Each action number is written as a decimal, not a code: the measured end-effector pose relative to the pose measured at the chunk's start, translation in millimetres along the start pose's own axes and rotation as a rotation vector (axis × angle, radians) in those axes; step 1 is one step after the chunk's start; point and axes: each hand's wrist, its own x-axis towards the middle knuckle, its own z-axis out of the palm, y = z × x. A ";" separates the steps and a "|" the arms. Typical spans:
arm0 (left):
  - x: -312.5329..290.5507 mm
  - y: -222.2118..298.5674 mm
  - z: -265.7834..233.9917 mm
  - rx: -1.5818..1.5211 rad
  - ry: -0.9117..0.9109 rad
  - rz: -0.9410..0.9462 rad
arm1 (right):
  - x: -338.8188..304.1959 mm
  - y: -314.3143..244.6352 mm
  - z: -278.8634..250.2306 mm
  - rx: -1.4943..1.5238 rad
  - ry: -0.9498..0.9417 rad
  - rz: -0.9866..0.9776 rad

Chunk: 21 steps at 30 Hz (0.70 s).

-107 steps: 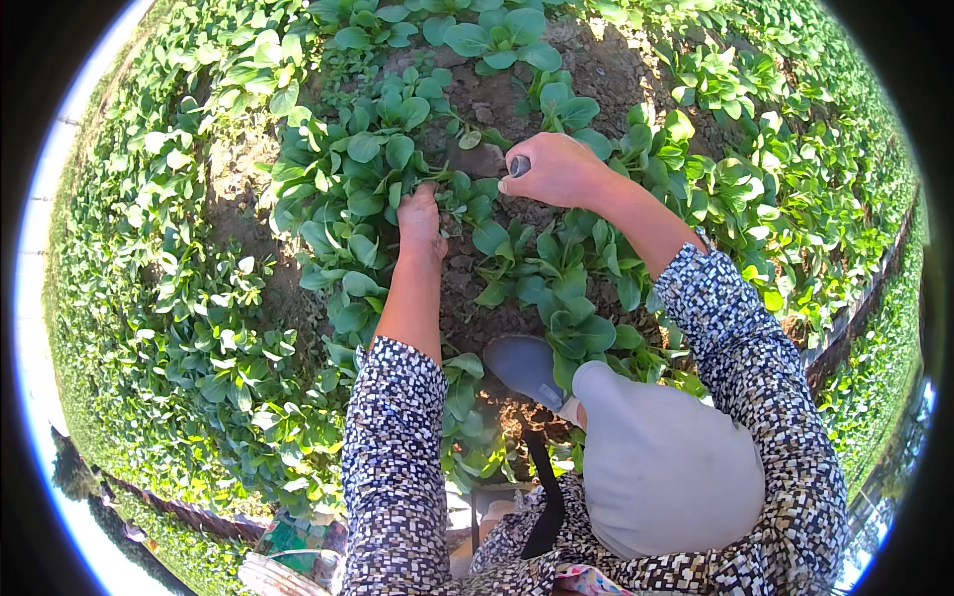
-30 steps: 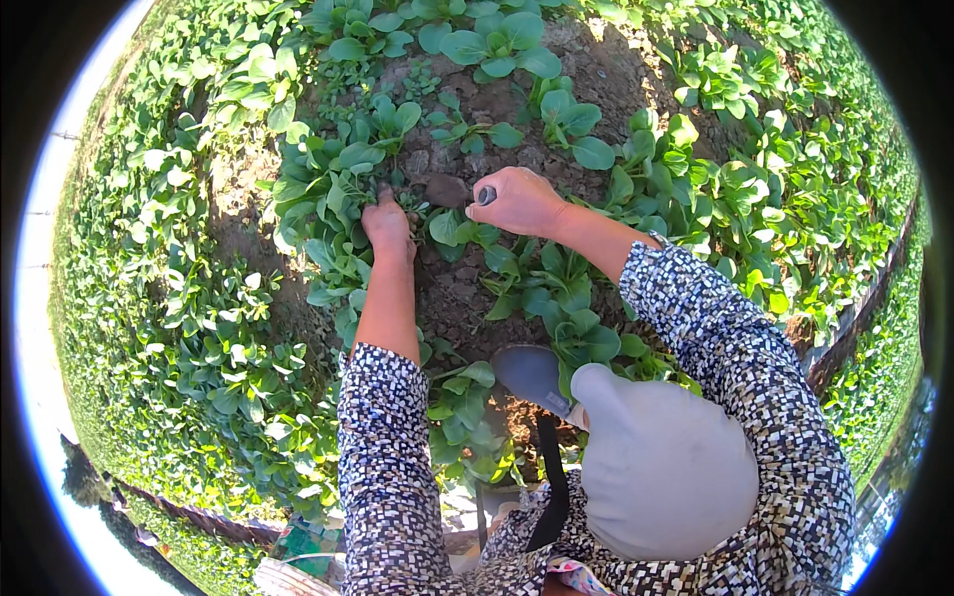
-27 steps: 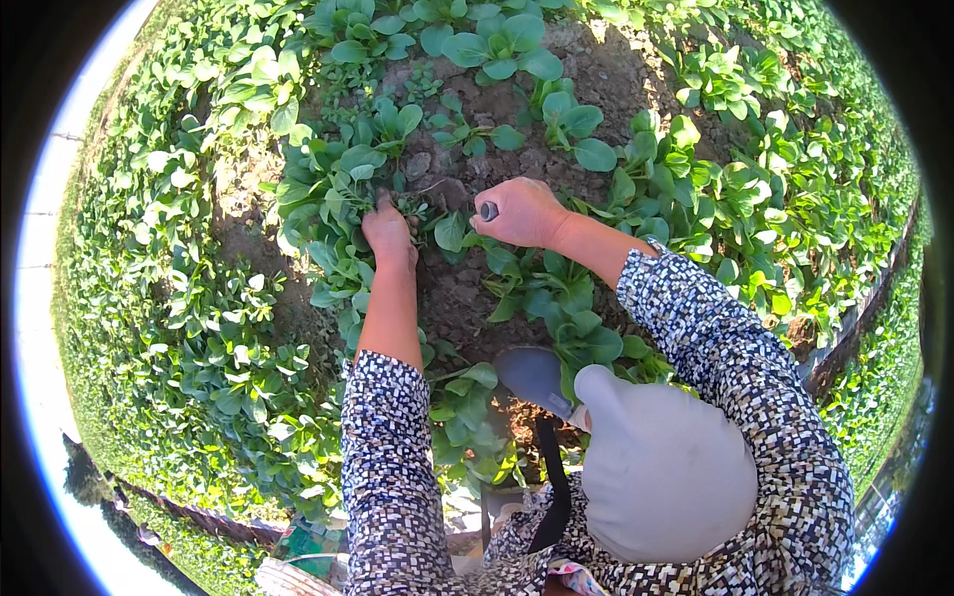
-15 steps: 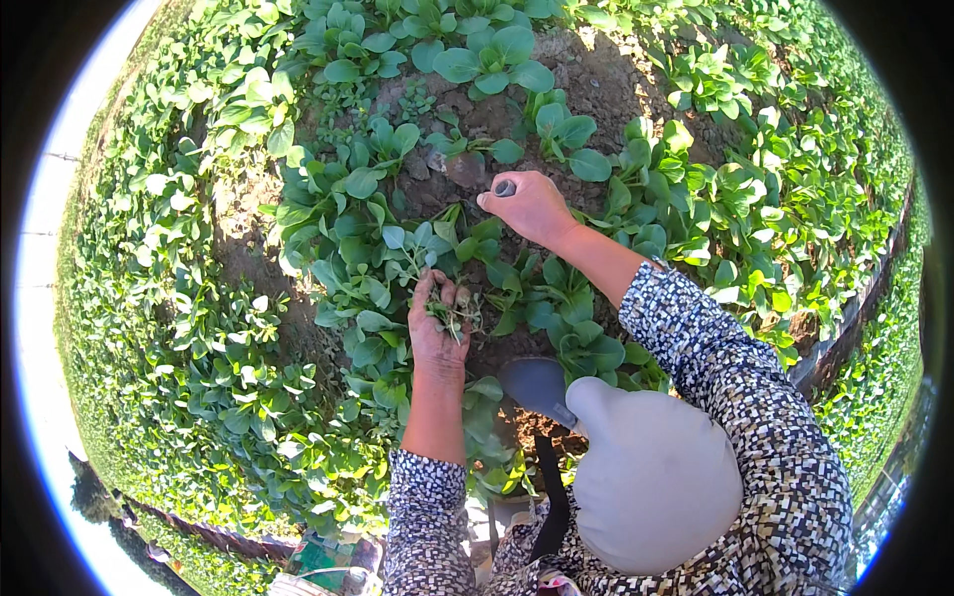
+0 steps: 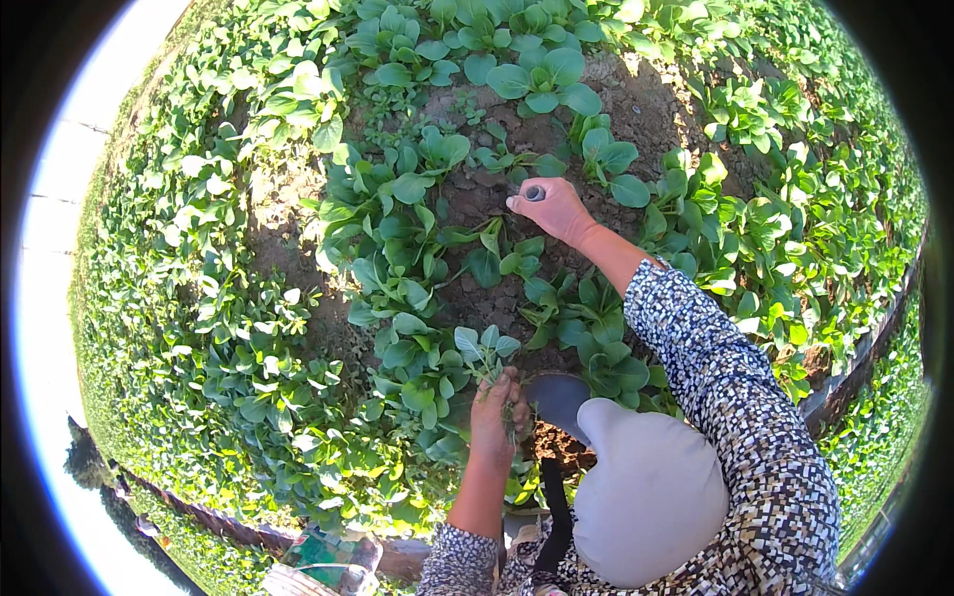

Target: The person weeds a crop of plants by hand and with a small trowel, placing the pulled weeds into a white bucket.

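Observation:
My left hand (image 5: 492, 422) is closed around a small bunch of pulled weeds (image 5: 485, 350), pale leaves sticking up past the fingers and thin stems and roots hanging by the palm. It is low in the view, close to my body. Farther forward, my right hand (image 5: 561, 214) grips a hand tool by its round, dark-ended handle (image 5: 536, 193). The tool's working end is mostly hidden and points down at the soil among the plants. Leafy green vegetable plants (image 5: 484, 260) grow between and around both hands.
Bare brown soil (image 5: 636, 109) shows between the rows. A dark grey shoe toe (image 5: 558, 401) and a smooth pale grey rounded shape (image 5: 651, 497) are near my body. At the lower left stands a green-patterned container (image 5: 323, 558). A pale strip (image 5: 50, 228) borders the left side.
My left hand has drawn back toward my body with the weeds. My right hand still grips the tool at nearly the same spot over the soil, while the view has shifted slightly.

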 end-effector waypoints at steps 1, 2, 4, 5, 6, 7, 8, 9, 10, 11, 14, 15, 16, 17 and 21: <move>-4.9 0.4 -3.4 -0.010 0.032 -0.002 | -0.4 -0.6 -3.3 0.001 -0.017 -0.011; -7.8 -0.5 -9.0 -0.031 0.074 0.003 | 1.5 -1.9 -4.0 0.003 -0.035 -0.022; -9.3 -5.5 -17.2 -0.061 0.083 -0.004 | 14.8 -11.2 -4.8 -0.068 -0.023 -0.074; -9.7 -8.3 -20.8 -0.076 0.088 -0.008 | 24.8 -16.7 -5.5 -0.104 -0.016 -0.099; -11.2 -9.6 -21.4 -0.088 0.080 -0.021 | 35.0 -25.2 -8.3 -0.193 -0.055 -0.054; -11.1 -10.7 -20.5 -0.085 0.077 -0.018 | 42.6 -27.8 -12.2 -0.198 -0.073 -0.052; -10.6 -12.0 -19.5 -0.082 0.073 -0.016 | 48.7 -29.9 -16.8 -0.204 -0.089 -0.049; -11.0 -12.8 -20.6 -0.083 0.074 -0.010 | 53.4 -32.4 -17.5 -0.208 -0.113 -0.049; -11.5 -12.2 -20.1 -0.086 0.089 -0.017 | 56.0 -34.0 -25.1 -0.247 -0.143 -0.044; -11.9 -11.8 -19.5 -0.090 0.102 -0.026 | 55.1 -34.3 -35.1 -0.239 -0.165 -0.052; -18.9 -4.8 -21.4 -0.107 0.101 0.002 | 39.5 -31.8 -51.8 -0.169 -0.263 -0.056; -20.9 -5.5 -22.1 -0.109 0.083 0.003 | 31.4 -27.3 -57.7 -0.160 -0.277 -0.041; -20.8 -7.6 -26.7 -0.135 0.078 -0.009 | 27.2 -24.0 -59.8 -0.150 -0.292 -0.026; -18.6 -11.5 -30.0 -0.137 0.076 -0.012 | 28.9 -22.0 -53.1 -0.139 -0.274 -0.058; -15.5 -24.9 -24.5 -0.111 0.058 -0.076 | 44.0 -27.3 -33.0 -0.159 -0.221 -0.104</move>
